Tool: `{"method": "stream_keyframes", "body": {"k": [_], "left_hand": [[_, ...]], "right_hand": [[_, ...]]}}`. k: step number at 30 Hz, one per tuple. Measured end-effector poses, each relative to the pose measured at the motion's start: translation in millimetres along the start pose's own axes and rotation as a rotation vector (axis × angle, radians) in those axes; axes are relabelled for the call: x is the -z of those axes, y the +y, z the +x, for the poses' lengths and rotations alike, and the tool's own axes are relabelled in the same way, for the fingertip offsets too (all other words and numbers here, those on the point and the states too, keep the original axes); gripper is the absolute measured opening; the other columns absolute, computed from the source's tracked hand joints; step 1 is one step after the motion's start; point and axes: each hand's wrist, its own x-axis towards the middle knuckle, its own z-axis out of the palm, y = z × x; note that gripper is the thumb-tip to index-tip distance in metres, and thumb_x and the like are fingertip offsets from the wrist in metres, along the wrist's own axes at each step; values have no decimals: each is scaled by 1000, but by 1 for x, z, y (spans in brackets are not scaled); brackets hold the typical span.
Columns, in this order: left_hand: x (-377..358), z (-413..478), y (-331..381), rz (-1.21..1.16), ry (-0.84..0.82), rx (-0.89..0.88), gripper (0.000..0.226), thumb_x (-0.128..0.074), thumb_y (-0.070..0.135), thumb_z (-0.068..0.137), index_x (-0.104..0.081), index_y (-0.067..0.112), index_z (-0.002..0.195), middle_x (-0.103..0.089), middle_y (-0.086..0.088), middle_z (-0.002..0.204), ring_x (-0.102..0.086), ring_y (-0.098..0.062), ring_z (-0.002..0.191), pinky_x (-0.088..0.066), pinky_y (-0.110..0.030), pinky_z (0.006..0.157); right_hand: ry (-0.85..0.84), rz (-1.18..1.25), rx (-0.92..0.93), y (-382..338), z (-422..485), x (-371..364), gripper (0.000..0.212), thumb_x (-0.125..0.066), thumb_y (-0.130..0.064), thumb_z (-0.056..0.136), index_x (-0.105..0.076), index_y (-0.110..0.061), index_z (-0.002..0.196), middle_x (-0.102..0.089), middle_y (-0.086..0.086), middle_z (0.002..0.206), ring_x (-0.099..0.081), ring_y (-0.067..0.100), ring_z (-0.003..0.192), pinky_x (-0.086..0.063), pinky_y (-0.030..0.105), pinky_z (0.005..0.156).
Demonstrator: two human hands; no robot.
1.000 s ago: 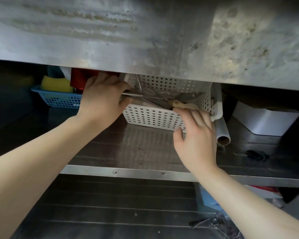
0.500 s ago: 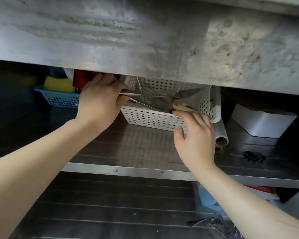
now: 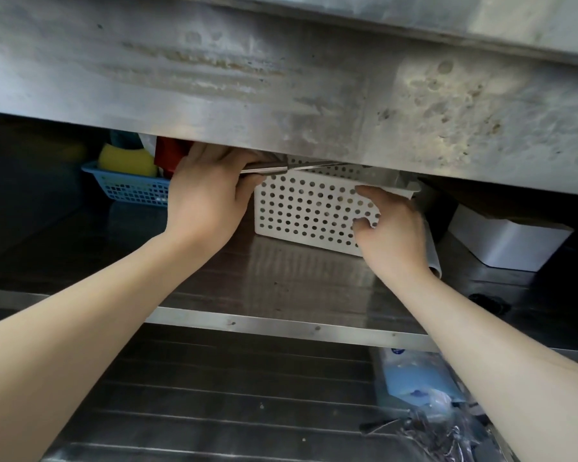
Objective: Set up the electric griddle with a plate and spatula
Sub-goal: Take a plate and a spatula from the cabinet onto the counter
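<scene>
A white perforated basket (image 3: 307,211) stands on the steel shelf (image 3: 281,281) under the counter. My left hand (image 3: 207,198) is at its left end, closed around the metal handle of a spatula (image 3: 314,166) that lies flat across the basket's top rim toward the right. My right hand (image 3: 391,228) grips the basket's front right corner, thumb against the perforated wall. The basket's inside is hidden by the counter's edge. No griddle or plate is in view.
The steel counter apron (image 3: 281,88) hangs low over the shelf. A blue basket (image 3: 131,188) with a yellow sponge (image 3: 124,160) and a red thing sits at the left. A white box (image 3: 511,241) stands at the right, a roll behind my right hand. Blue packets (image 3: 414,378) lie below.
The view dropped lower, so the basket's inside is now hidden. My left hand has lifted the spatula up to the rim, lying flat. My right hand moved down onto the basket's front wall.
</scene>
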Motion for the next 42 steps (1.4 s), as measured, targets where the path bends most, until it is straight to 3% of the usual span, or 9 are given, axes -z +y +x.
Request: {"method": "stream_keyframes", "body": {"k": [4,9,16,23,27,29,32,35,42], "left_hand": [[-2,-6,4,-35,14,-4,26,-60,24,87,-67,10,108,-66,-14,108,-56,-37,104,-45,-38,71],[-3,-21,11,-127,-22,0,25,-64,22,87,-68,10,108,-64,-11,102,-60,-31,91,-49,-38,67],[2,-31,17,-183,-47,14,25,-71,19,81,-70,10,104,-63,-10,100,-62,-27,89,-50,-35,69],[34,-35,34,-336,-344,351,20,-58,31,90,-70,16,97,-72,-2,83,-63,-20,70,-54,-34,65],[57,-30,46,-384,-579,585,19,-57,26,91,-60,21,73,-58,3,58,-54,-14,55,-42,-27,53],[76,-28,54,-412,-718,703,27,-54,30,91,-52,21,65,-46,6,49,-42,-11,46,-32,-25,48],[108,-29,68,-413,-905,718,26,-49,37,92,-62,22,75,-57,0,56,-50,-21,52,-36,-33,49],[144,-28,79,-429,-1022,740,19,-52,33,92,-70,26,90,-64,0,64,-58,-21,60,-41,-31,55],[220,-5,96,-399,-1151,779,19,-56,34,91,-67,24,81,-54,16,60,-47,-4,56,-32,-21,50]], "right_hand": [[-58,400,-237,-7,-5,-5,29,-58,-13,84,-70,-25,107,-73,0,107,-66,18,102,-53,35,92],[-357,1086,-570,-20,-8,-4,16,-67,-25,87,-66,-19,102,-77,6,92,-74,18,83,-58,30,68],[-420,1460,-710,-40,-9,-7,10,-60,-19,93,-64,-11,97,-74,10,90,-74,20,77,-60,27,63],[-422,1420,-973,-52,-20,14,18,-48,-3,97,-62,-6,108,-70,17,105,-71,27,89,-61,32,67],[-463,1367,-1151,-55,-34,33,33,-34,4,99,-57,-8,120,-56,21,131,-61,33,111,-52,40,95],[-450,1353,-1326,-61,-43,46,37,-39,5,98,-45,3,134,-51,26,136,-57,37,118,-57,33,83],[-476,1259,-1420,-74,-60,71,25,-58,-5,93,-55,1,117,-66,22,103,-68,28,88,-60,28,54],[-536,1141,-1515,-88,-76,100,10,-58,-8,93,-59,-1,99,-65,19,88,-65,25,76,-56,27,57],[-530,1112,-1668,-131,-106,177,11,-56,-12,95,-62,-4,91,-66,18,92,-66,23,79,-59,25,58]]}}
